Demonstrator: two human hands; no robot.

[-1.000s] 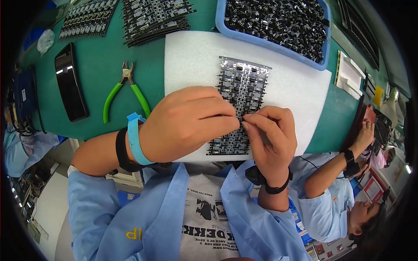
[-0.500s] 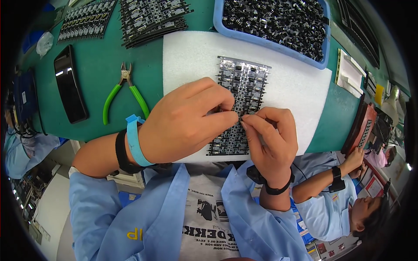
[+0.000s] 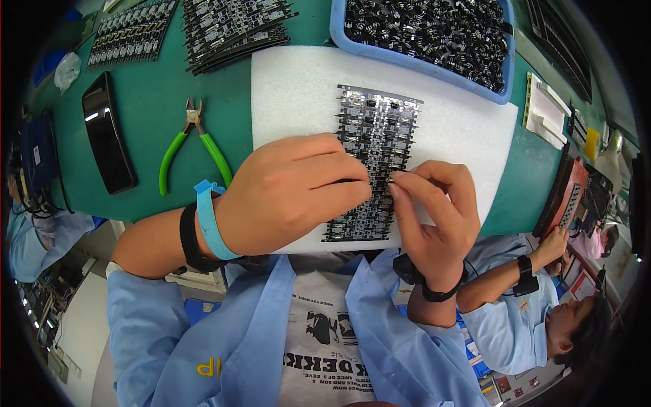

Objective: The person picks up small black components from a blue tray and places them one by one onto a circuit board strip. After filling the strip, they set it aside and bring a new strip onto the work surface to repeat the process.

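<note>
Now the circuit board (image 3: 377,129) on the white pad (image 3: 291,91) points away from its near edge. The left hand (image 3: 291,186) covers more board than the right hand (image 3: 441,217); nobody can tell if either pinches anything.

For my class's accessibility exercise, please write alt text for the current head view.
A person's left hand and right hand are over a circuit-board panel on a white sheet. A blue bin of small parts sits beyond; green-handled cutters and a black phone lie left.
</note>
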